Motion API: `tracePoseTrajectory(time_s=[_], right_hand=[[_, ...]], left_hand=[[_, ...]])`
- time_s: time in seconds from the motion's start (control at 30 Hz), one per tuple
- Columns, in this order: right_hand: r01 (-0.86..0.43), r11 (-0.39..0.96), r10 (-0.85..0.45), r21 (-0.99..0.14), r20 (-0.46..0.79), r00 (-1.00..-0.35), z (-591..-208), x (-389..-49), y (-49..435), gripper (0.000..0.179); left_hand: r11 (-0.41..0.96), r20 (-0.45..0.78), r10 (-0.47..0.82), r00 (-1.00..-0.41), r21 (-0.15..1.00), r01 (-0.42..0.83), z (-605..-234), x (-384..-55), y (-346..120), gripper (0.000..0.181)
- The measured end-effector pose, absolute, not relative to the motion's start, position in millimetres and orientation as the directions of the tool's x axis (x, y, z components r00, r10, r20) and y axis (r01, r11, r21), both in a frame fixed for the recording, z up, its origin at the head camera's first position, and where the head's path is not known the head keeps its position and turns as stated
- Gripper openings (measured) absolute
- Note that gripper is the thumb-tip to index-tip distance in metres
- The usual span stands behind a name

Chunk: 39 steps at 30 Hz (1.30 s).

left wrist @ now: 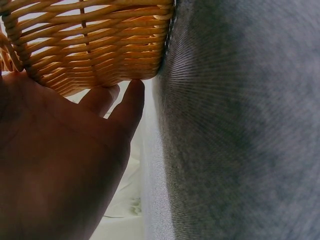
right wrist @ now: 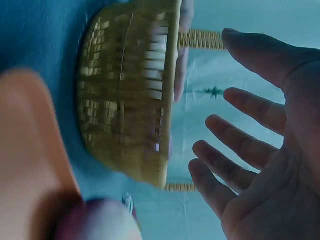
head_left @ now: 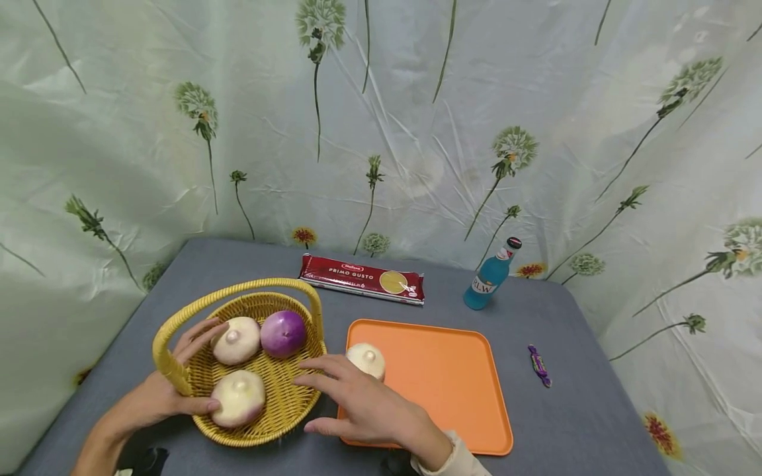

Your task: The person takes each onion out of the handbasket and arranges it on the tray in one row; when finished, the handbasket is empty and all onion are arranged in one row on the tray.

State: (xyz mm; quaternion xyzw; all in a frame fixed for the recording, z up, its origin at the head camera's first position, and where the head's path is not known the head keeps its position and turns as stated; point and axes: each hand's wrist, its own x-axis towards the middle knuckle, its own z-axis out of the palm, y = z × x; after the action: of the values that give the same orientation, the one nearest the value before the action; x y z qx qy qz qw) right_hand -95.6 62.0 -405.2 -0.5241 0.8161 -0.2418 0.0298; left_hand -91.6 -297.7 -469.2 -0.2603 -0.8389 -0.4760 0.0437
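Note:
A yellow wicker basket [head_left: 274, 396] with an arched handle stands at the left of the table. Inside lie two white turnips, one at the front [head_left: 239, 398] and one behind it [head_left: 236, 341], plus a purple-topped turnip [head_left: 284, 334]. My left hand [head_left: 156, 395] holds the basket's left side, thumb over the rim by the front turnip; in the left wrist view, fingers [left wrist: 131, 107] lie along the woven wall [left wrist: 100, 45]. Over the gap between basket and orange tray [head_left: 443, 383], my right hand [head_left: 369, 400] has spread fingers and holds nothing. Another turnip [head_left: 366, 360] sits at the tray's left edge.
Behind the tray lies a red spaghetti packet [head_left: 362, 279]. A blue bottle [head_left: 491, 276] stands at the back right, and a purple wrapped candy [head_left: 539, 365] lies right of the tray. A flowered curtain [head_left: 417, 132] hangs behind the grey table [head_left: 571, 423].

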Motion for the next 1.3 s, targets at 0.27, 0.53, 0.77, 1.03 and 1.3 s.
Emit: tracePoseTrajectory(time_s=[0.27, 0.53, 0.77, 1.03, 1.3], right_hand=[[-0.865, 0.294, -0.888, -0.407, 0.22, -0.405, -408.2, -87.9, 37.6, 0.051], [-0.871, 0.28, -0.898, -0.405, 0.21, -0.386, -417.9, -86.6, 18.3, 0.045], [-0.863, 0.308, -0.896, -0.4, 0.184, -0.405, -422.8, -88.3, 8.1, 0.045], [-0.88, 0.323, -0.891, -0.347, 0.201, -0.406, -422.0, -97.4, -7.4, 0.045], [-0.892, 0.325, -0.902, -0.315, 0.178, -0.392, -425.7, -105.0, -22.3, 0.044]], left_hand=[[0.4, 0.321, 0.392, -0.862, 0.784, 0.474, -470.9, -92.1, -297.0, 0.113], [0.403, 0.329, 0.399, -0.856, 0.775, 0.486, -471.2, -92.8, -299.2, 0.112], [0.421, 0.34, 0.392, -0.855, 0.76, 0.495, -470.3, -92.1, -298.3, 0.111], [0.399, 0.333, 0.396, -0.856, 0.777, 0.487, -471.4, -93.1, -299.8, 0.114], [0.387, 0.321, 0.408, -0.855, 0.787, 0.48, -474.0, -94.4, -301.4, 0.117]])
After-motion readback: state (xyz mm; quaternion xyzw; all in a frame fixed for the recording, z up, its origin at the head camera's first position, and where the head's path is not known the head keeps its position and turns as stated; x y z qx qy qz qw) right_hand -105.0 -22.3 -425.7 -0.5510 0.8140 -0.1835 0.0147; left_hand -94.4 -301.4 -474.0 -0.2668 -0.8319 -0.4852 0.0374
